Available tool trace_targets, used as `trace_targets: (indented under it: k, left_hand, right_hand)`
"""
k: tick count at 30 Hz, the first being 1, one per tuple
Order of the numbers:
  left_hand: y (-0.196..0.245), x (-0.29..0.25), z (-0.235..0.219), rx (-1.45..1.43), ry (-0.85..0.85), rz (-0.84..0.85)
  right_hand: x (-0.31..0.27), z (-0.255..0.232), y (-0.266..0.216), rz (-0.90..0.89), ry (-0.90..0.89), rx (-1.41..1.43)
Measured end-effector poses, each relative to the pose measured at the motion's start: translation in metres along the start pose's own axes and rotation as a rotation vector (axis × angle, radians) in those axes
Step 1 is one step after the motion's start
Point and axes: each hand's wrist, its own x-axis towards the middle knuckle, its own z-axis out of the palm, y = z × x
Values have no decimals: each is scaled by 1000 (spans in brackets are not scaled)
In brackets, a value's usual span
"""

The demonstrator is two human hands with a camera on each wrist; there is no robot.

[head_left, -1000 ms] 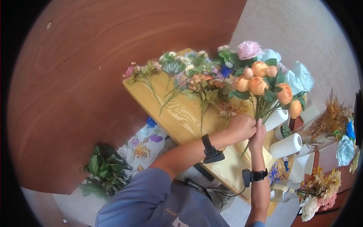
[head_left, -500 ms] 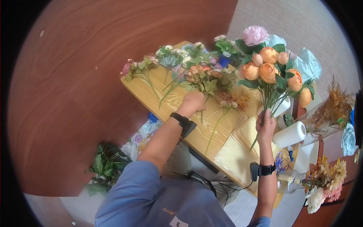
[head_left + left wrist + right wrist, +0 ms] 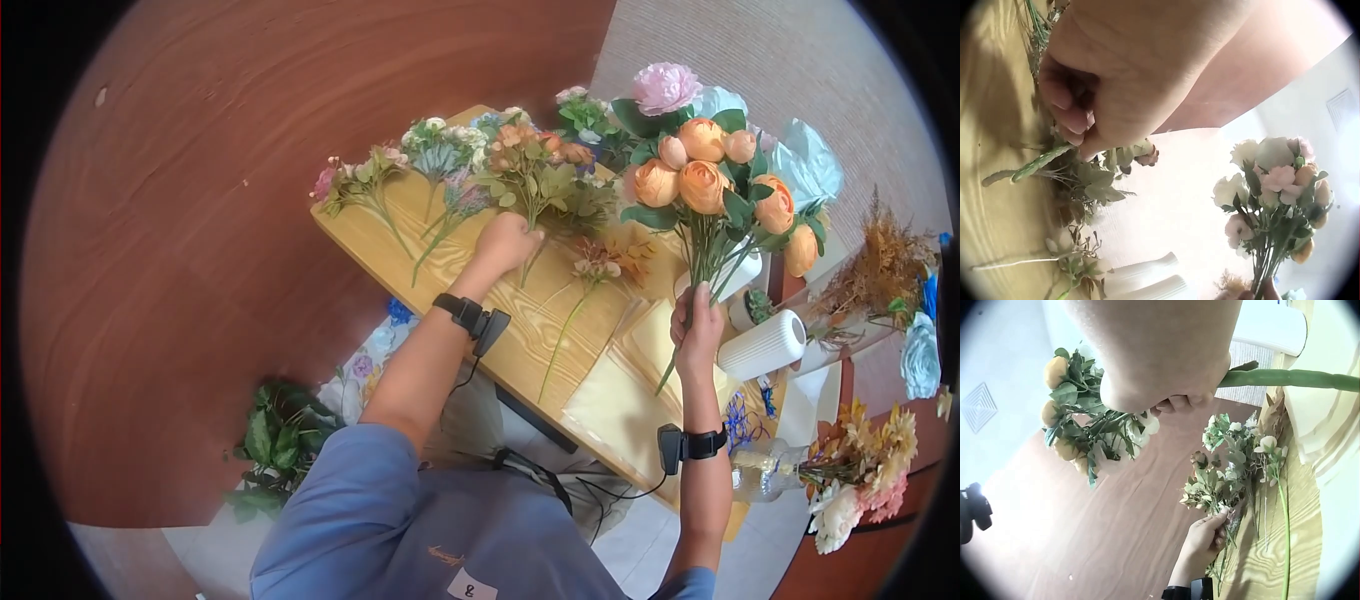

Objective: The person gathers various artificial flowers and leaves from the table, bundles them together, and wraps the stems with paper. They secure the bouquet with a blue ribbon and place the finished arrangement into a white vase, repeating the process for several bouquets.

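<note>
In my right hand (image 3: 699,330) I grip the gathered stems of a bouquet (image 3: 700,185), upright over the table's right side. Its blooms are orange, with a large pink one at the top and dark green leaves between. A thick green stem (image 3: 1291,379) sticks out below that fist in the right wrist view. My left hand (image 3: 507,243) pinches the stem of a spray of dusty-orange flowers (image 3: 530,165) with pale green leaves. In the left wrist view the green stem end (image 3: 1041,164) juts from between its thumb and fingers, close over the wood.
More flower sprays (image 3: 370,185) lie along the far edge of the wooden table (image 3: 480,335). A single long-stemmed flower (image 3: 597,270) lies nearer, beside pale wrapping sheets (image 3: 620,400). White ribbed vases (image 3: 765,345), a small potted plant (image 3: 758,305) and a glass vase (image 3: 765,470) stand at the right.
My left hand has left the bouquet's stems, crossed to the left and taken hold of the dusty-orange spray, which is now slightly raised. The right hand has moved the bouquet up and right.
</note>
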Motion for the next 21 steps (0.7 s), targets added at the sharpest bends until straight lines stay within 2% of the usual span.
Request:
trace_targets:
  k: [1,2,4,5,7,11,14,16,17,18,20,21]
  left_hand:
    - [0,1,-1,-22,31,64]
    - [0,1,0,-21,33,62]
    - [10,-1,-6,-301,-64,24]
    - [13,-2,-10,-296,-55,18]
    - [32,-8,-29,-695,-270,-222]
    - [26,-5,-49,-806,-286,-217]
    - [12,11,-64,-652,-214,-202]
    - [-1,21,-76,-176,53,81]
    - [-8,25,-83,63,95,76]
    - [-16,29,-85,64,97,73]
    - [-37,41,-84,345,194,7]
    - [-46,45,-85,369,139,-26]
  right_hand:
    - [0,-1,0,0,0,0]
    - [0,-3,0,2,-1,1]
    - [1,-1,0,8,-16,8]
    - [0,0,-1,11,-7,25]
    - [0,2,0,13,4,48]
    - [1,0,4,8,-1,51]
    - [1,-1,6,3,16,50]
    - [-1,0,3,4,2,55]
    - [-2,1,1,-4,0,56]
    - [-2,2,0,-12,-1,56]
    - [-1,-1,4,-26,-27,50]
    - [-1,0,2,-25,-27,43]
